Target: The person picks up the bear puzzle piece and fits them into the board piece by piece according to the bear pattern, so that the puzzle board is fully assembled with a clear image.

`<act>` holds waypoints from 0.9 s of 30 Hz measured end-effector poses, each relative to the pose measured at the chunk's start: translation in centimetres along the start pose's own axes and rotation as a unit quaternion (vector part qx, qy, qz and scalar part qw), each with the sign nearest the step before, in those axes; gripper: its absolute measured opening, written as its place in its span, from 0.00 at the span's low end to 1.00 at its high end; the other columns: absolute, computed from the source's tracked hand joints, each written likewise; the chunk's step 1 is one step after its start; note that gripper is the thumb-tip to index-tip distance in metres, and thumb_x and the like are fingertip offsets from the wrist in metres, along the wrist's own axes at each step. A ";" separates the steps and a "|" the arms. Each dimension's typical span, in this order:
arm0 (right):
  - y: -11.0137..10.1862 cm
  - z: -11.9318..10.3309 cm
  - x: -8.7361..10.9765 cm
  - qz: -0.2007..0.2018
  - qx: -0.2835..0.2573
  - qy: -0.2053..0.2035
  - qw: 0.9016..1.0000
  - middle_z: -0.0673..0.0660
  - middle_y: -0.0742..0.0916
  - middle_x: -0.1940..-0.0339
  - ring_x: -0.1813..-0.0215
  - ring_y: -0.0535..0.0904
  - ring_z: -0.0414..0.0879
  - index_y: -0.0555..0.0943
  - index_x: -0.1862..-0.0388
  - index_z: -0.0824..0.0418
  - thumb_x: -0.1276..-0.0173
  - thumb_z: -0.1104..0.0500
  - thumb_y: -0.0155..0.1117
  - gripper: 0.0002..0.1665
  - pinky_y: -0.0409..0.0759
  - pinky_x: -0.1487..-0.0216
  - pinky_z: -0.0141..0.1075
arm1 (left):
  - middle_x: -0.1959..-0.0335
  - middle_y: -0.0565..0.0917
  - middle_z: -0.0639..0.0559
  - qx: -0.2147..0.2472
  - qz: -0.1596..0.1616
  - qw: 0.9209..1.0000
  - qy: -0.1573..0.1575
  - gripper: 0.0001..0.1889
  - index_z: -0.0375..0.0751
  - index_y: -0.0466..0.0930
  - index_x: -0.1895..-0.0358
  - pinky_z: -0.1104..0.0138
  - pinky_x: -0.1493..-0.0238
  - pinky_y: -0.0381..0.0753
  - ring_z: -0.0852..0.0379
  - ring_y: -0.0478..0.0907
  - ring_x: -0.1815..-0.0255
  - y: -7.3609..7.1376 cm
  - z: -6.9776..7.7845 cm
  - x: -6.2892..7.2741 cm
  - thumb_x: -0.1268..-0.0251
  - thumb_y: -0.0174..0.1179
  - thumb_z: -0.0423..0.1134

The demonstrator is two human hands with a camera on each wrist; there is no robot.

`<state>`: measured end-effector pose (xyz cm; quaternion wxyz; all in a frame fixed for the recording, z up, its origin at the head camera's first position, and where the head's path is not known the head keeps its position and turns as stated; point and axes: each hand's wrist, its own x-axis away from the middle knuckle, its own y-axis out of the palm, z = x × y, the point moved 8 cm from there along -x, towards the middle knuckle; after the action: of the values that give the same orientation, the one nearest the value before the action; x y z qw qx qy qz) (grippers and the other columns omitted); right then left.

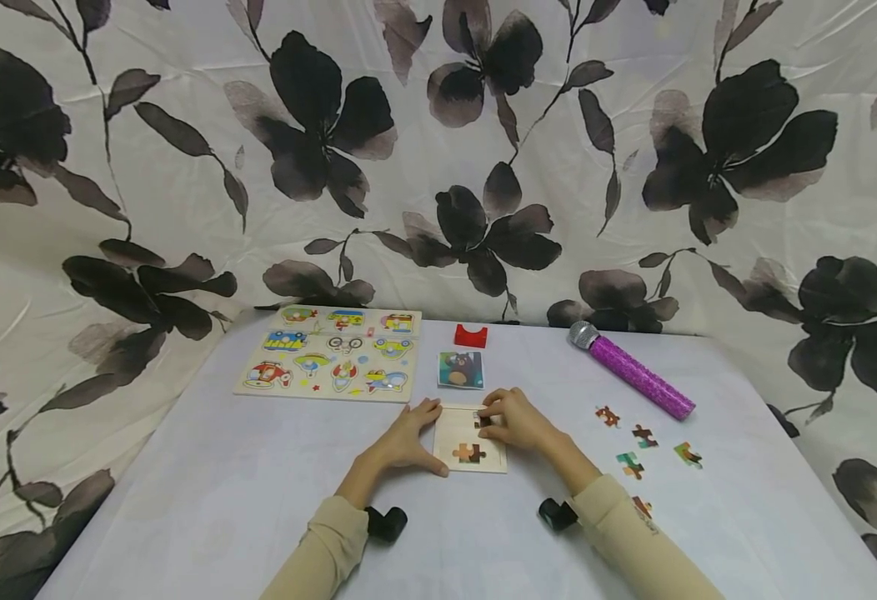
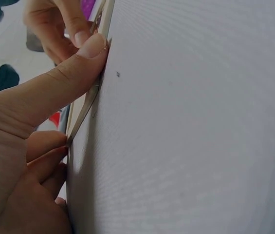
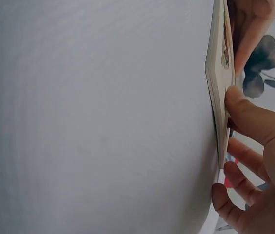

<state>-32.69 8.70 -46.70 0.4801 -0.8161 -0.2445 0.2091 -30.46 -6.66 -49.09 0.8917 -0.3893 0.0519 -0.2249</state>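
A small light wooden puzzle tray (image 1: 448, 429) lies flat on the table. Two joined jigsaw pieces (image 1: 468, 453) sit in its lower part. My left hand (image 1: 407, 442) rests along the tray's left side, thumb at the near corner and the fingertips (image 2: 59, 146) by the far corner, steadying it. At the tray's upper right, my right hand (image 1: 519, 421) pinches a dark jigsaw piece (image 1: 479, 420) between thumb and index finger, close on the tray surface. In the right wrist view, the thumb (image 3: 247, 111) lies over the tray and its other fingers spread past the edge.
Several loose jigsaw pieces (image 1: 629, 465) lie to the right, one partly behind the right sleeve. Beyond the tray are a bear picture card (image 1: 461, 370) and a red plastic piece (image 1: 471, 337). A vehicle puzzle board (image 1: 333, 354) stands back left, a glittery purple microphone (image 1: 637, 373) back right.
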 end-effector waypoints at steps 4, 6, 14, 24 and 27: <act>-0.1 0.1 -0.1 0.001 0.006 -0.005 1.000 0.61 0.82 0.53 0.50 0.74 0.55 0.85 0.56 0.67 0.41 0.55 0.70 0.18 0.72 0.48 0.48 | 0.28 0.58 0.39 -0.001 0.002 1.000 0.008 0.54 0.30 0.60 0.31 0.52 0.27 0.37 0.45 0.48 0.25 -0.2 0.1 0.1 0.66 0.79 0.46; -0.2 0.0 -0.1 0.002 0.004 -0.011 1.000 0.61 0.82 0.54 0.51 0.74 0.55 0.86 0.58 0.67 0.42 0.56 0.70 0.17 0.72 0.48 0.48 | 0.28 0.58 0.39 -0.002 0.003 1.000 0.010 0.54 0.30 0.60 0.32 0.53 0.27 0.37 0.45 0.48 0.25 -0.2 0.1 0.2 0.66 0.79 0.46; -0.8 0.6 0.3 0.012 0.005 -0.002 1.000 0.61 0.83 0.56 0.53 0.77 0.55 0.87 0.66 0.68 0.44 0.56 0.72 0.15 0.74 0.48 0.49 | 0.28 0.58 0.38 -0.004 0.001 1.000 0.017 0.54 0.28 0.60 0.32 0.52 0.27 0.37 0.44 0.48 0.26 -0.2 0.4 0.2 0.67 0.79 0.46; -2.0 2.0 1.7 0.040 -0.038 0.006 0.998 0.64 0.84 0.58 0.54 0.80 0.57 0.85 0.62 0.71 0.38 0.62 0.66 0.12 0.77 0.50 0.49 | 0.28 0.58 0.38 0.000 0.000 1.000 0.016 0.54 0.28 0.60 0.32 0.52 0.27 0.37 0.43 0.48 0.26 -0.1 0.2 0.0 0.67 0.79 0.45; -3.4 3.8 2.7 0.076 -0.054 0.038 0.995 0.65 0.85 0.58 0.58 0.81 0.55 0.84 0.58 0.71 0.38 0.64 0.64 0.12 0.80 0.54 0.47 | 0.28 0.58 0.38 -0.001 0.000 1.000 0.014 0.54 0.28 0.60 0.32 0.52 0.27 0.38 0.43 0.48 0.26 -0.1 0.1 0.0 0.67 0.79 0.45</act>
<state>-33.36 14.35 -45.71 0.4269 -0.8645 -0.1746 0.1998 -30.45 -6.67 -48.90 0.8908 -0.3867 0.0644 -0.2297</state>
